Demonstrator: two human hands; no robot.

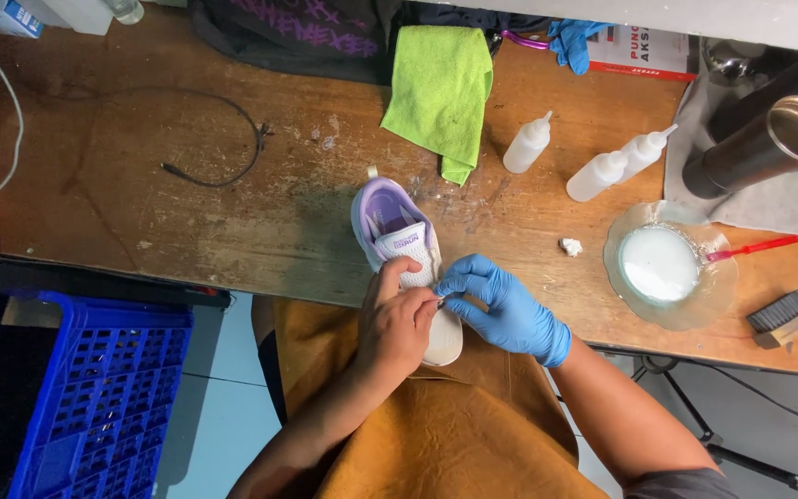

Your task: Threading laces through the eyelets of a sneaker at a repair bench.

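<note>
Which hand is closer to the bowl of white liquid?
Right. The gloved right hand is at the shoe, on the side toward the bowl; the bare left hand lies farther off, beyond it.

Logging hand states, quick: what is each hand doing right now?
Left hand: bare, closed on the small white and lilac shoe, gripping its front.
Right hand: blue glove, fingers pinched at the shoe beside the left thumb; what they pinch cannot be told.

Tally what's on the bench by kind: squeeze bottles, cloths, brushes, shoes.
Squeeze bottles: 3, white
Cloths: 1, green
Brushes: 2, one red-handled in the glass dish, one block brush
Shoes: 1, white and lilac, held by left hand and gloved right hand
Total: 7
</note>
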